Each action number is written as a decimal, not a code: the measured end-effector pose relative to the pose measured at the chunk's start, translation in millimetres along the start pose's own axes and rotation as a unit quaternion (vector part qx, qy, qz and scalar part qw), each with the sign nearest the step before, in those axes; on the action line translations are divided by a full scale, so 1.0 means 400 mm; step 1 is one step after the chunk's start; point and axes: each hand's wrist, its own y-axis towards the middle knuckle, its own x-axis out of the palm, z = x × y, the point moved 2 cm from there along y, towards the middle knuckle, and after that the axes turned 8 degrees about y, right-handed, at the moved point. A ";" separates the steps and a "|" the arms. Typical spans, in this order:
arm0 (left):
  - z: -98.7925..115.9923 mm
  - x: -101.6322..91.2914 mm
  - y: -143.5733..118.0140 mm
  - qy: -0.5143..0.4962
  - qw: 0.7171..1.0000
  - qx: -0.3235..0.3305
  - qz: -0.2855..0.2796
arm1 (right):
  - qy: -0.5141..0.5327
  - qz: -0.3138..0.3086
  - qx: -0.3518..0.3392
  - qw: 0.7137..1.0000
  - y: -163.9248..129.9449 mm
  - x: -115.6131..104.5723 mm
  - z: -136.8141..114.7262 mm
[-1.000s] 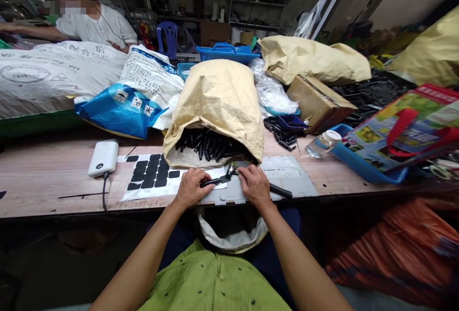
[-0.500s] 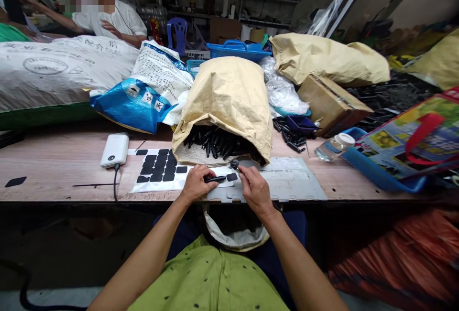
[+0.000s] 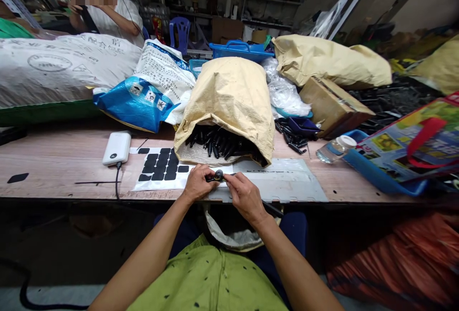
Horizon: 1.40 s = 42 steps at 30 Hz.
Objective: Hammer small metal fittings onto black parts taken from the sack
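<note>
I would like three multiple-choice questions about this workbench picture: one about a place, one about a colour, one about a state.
1. Where does the white power bank lie?
A. left of the sheet of black square pads
B. inside the blue plastic basket
C. on the brown cardboard box

2. What colour is the cap of the clear plastic bottle?
A. red
B. white
C. green

3. How is the mouth of the tan paper sack?
A. tied shut
B. taped shut
C. open, with black rod-shaped parts showing

Answers:
1 A, as the bank sits on the wooden table just left of the sheet.
2 B, as the cap at its end is white.
3 C, as the dark parts are visible inside, just beyond the left hand and right hand.
</note>
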 end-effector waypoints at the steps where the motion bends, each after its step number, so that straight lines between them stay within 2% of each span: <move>1: 0.000 0.000 0.000 -0.002 1.000 0.001 0.001 | -0.001 0.004 0.004 1.000 0.000 -0.003 0.002; 5: -0.001 0.002 0.002 0.001 1.000 -0.003 0.000 | 0.001 0.044 0.016 0.999 0.000 -0.022 0.010; 10: -0.001 0.002 0.003 0.004 1.000 -0.004 -0.001 | -0.013 0.018 0.021 1.000 -0.010 -0.022 0.023; 12: 0.000 0.001 0.003 0.007 1.000 -0.002 -0.001 | -0.014 0.029 0.031 0.999 -0.009 -0.026 0.035; 16: 0.002 0.000 0.003 0.019 1.000 -0.003 -0.004 | -0.027 0.067 0.043 0.996 0.000 -0.042 0.088; 20: 0.001 0.000 0.003 0.025 1.000 -0.002 -0.006 | -0.088 0.048 0.038 0.994 -0.001 -0.046 0.163; 23: 0.000 0.000 0.002 0.017 1.000 -0.004 -0.006 | -0.117 0.046 0.026 0.992 -0.009 -0.039 0.195; 32: -0.007 0.001 0.004 -0.001 1.000 0.006 0.002 | -0.138 0.053 0.029 0.989 -0.019 -0.028 0.195; 36: 0.044 -0.028 -0.031 -0.021 0.998 0.050 0.021 | -0.128 0.056 0.026 0.990 -0.019 -0.032 0.197; 38: 0.096 -0.034 -0.078 -0.070 0.992 0.101 -0.005 | -0.126 0.056 0.027 0.990 -0.018 -0.033 0.196; 39: 0.125 -0.028 -0.107 -0.095 0.986 0.128 -0.042 | -0.127 0.056 0.028 0.990 -0.018 -0.033 0.195; 41: 0.174 0.004 -0.167 -0.098 0.970 0.158 -0.155 | -0.129 0.055 0.030 0.990 -0.018 -0.033 0.194; 42: 0.188 0.029 -0.194 -0.069 0.965 0.153 -0.204 | -0.130 0.055 0.031 0.990 -0.018 -0.033 0.194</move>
